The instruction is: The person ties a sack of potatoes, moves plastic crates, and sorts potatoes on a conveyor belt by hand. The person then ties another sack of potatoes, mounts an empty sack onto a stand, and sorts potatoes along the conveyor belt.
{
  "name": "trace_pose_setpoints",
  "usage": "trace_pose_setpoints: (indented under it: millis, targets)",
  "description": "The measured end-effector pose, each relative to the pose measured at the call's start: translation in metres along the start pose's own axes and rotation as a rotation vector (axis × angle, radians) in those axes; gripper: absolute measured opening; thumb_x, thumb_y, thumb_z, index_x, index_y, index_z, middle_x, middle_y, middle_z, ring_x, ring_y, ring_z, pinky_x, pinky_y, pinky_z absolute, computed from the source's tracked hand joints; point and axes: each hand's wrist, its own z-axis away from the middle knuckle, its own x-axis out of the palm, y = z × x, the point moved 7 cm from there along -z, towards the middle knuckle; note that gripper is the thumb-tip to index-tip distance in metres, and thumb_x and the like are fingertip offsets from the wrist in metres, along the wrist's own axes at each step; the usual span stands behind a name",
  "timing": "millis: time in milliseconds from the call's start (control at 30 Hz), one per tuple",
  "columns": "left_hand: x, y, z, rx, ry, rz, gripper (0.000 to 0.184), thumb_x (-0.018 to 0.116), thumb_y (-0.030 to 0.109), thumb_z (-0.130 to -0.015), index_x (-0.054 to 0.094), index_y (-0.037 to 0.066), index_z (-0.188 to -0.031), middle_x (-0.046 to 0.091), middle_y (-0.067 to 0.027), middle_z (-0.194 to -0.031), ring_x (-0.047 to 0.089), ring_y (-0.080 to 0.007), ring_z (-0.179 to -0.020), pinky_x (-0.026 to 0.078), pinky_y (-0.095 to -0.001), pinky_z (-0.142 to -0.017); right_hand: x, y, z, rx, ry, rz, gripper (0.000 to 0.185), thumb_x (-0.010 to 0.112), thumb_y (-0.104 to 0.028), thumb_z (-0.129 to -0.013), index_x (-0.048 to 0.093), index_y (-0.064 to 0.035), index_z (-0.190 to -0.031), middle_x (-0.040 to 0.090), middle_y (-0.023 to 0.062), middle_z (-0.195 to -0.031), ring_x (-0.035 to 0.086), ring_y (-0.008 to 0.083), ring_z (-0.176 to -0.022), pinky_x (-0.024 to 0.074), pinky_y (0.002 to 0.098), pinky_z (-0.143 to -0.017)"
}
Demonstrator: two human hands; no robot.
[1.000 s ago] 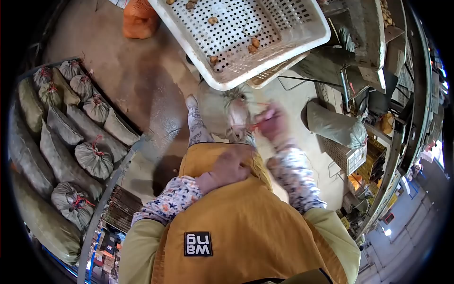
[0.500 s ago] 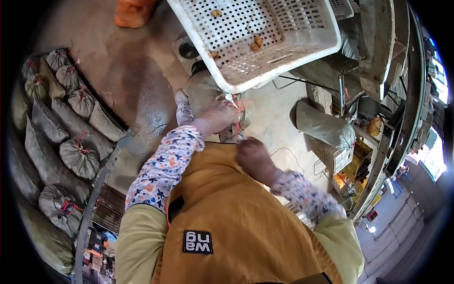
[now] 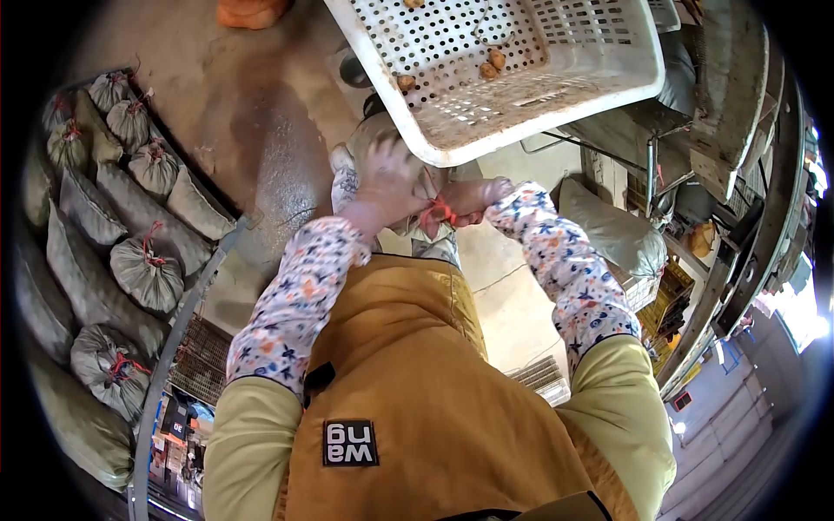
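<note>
Just below the white basket's near corner, a pale sack [image 3: 371,132] shows in part, with red string [image 3: 439,211] around its gathered neck. My left hand [image 3: 388,184] is at the left of that neck, its fingers stretched up and spread, somewhat smeared by motion. From the other side my right hand [image 3: 466,200] is closed at the neck, gripping the red string. The basket and both hands hide much of the sack, and the exact finger hold is partly covered.
A white perforated basket [image 3: 543,130] holding a few potatoes overhangs the work from above. Tied full sacks [image 3: 146,273] crowd the left behind a metal rail [image 3: 187,334]. Another sack [image 3: 608,227] lies at right beside a wooden and metal frame [image 3: 725,139]. An orange object [image 3: 252,10] is at top left.
My right hand has moved up and inward from above the apron to the sack's neck. My left hand has opened its fingers upward. The view has shifted slightly, with the basket farther right.
</note>
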Motion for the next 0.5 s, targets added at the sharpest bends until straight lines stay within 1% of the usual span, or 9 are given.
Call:
trace_pose_setpoints:
  millis: [33,100,133,167,200,267,333,433,500]
  targets:
    - [-0.016,-0.010,0.019,-0.124,0.270,0.183,0.056,0.064,0.045,-0.063,0.055,0.005,-0.101,0.046,-0.0131,-0.115,0.037,-0.0283,-0.114,0.025,-0.0414,-0.098,0.001,0.009,0.001,-0.002,-0.006,0.000,0.046,0.053,-0.056,-0.077,0.064,-0.0135,-0.091,0.042,-0.0017,-0.047,0.036,0.0065,-0.037,0.0272,0.0221,-0.032]
    - [0.009,0.002,0.041,-0.009,0.260,0.223,0.059,0.068,0.047,-0.062,0.053,0.003,-0.098,0.046,-0.0163,-0.109,0.039,-0.0340,-0.106,0.030,-0.0434,-0.093,0.006,0.020,-0.009,-0.159,-0.052,-0.442,0.045,0.052,-0.057,-0.078,0.064,-0.0143,-0.090,0.038,-0.0023,-0.045,0.033,0.0069,-0.033,0.0231,0.0219,-0.029]
    - [0.020,0.003,0.045,-0.143,0.145,0.444,0.059,0.068,0.046,-0.064,0.052,0.002,-0.099,0.045,-0.0182,-0.108,0.038,-0.0358,-0.105,0.031,-0.0441,-0.090,0.009,0.034,-0.037,-0.303,-0.022,-0.615,0.036,0.049,-0.046,-0.084,0.062,-0.0137,-0.092,0.037,-0.0021,-0.046,0.030,0.0071,-0.031,0.0207,0.0215,-0.027]
    - [0.034,0.004,0.047,-0.277,0.028,0.664,0.059,0.068,0.046,-0.066,0.051,0.001,-0.100,0.044,-0.0202,-0.108,0.037,-0.0375,-0.104,0.032,-0.0448,-0.088,0.016,0.026,-0.031,-0.303,-0.027,-0.620,0.036,0.049,-0.046,-0.084,0.062,-0.0137,-0.092,0.037,-0.0021,-0.046,0.030,0.0071,-0.031,0.0207,0.0215,-0.027]
    - [0.030,-0.001,0.046,-0.350,0.174,0.592,0.047,0.066,0.043,-0.070,0.055,0.003,-0.090,0.048,-0.0193,-0.099,0.045,-0.0359,-0.096,0.037,-0.0430,-0.081,0.013,0.012,-0.016,-0.288,0.091,-0.623,0.031,0.047,-0.038,-0.086,0.061,-0.0123,-0.095,0.040,-0.0008,-0.047,0.032,0.0075,-0.031,0.0218,0.0216,-0.027]
    - [0.026,-0.003,0.042,-0.374,0.058,0.643,0.038,0.066,0.039,-0.070,0.057,0.005,-0.083,0.051,-0.0171,-0.091,0.048,-0.0341,-0.090,0.039,-0.0426,-0.076,0.003,0.010,-0.007,-0.190,0.245,-0.512,0.026,0.041,-0.020,-0.086,0.058,-0.0089,-0.103,0.047,0.0035,-0.051,0.037,0.0092,-0.033,0.0269,0.0224,-0.028]
    - [0.035,-0.011,0.047,-0.415,-0.060,0.697,0.029,0.066,0.034,-0.071,0.058,0.006,-0.076,0.054,-0.0149,-0.083,0.052,-0.0323,-0.083,0.041,-0.0422,-0.071,0.006,0.012,0.001,-0.214,0.293,-0.448,0.028,0.040,-0.023,-0.087,0.056,-0.0105,-0.106,0.047,0.0026,-0.050,0.035,0.0081,-0.033,0.0267,0.0209,-0.029]
    - [0.034,-0.023,0.058,-0.252,-0.010,0.580,0.022,0.065,0.029,-0.069,0.058,0.008,-0.067,0.054,-0.0114,-0.069,0.055,-0.0304,-0.072,0.042,-0.0420,-0.064,0.000,-0.008,0.031,-0.268,0.372,-0.543,0.024,0.044,-0.023,-0.086,0.059,-0.0112,-0.100,0.046,0.0012,-0.050,0.034,0.0062,-0.034,0.0267,0.0195,-0.031]
    - [0.004,-0.011,0.058,0.003,0.211,0.136,0.020,0.061,0.029,-0.068,0.062,0.011,-0.075,0.055,-0.0114,-0.069,0.055,-0.0296,-0.075,0.043,-0.0414,-0.063,-0.007,-0.027,0.045,-0.428,0.528,-0.345,0.020,0.049,-0.018,-0.082,0.061,-0.0089,-0.096,0.053,0.0034,-0.057,0.044,0.0077,-0.041,0.0340,0.0204,-0.035]
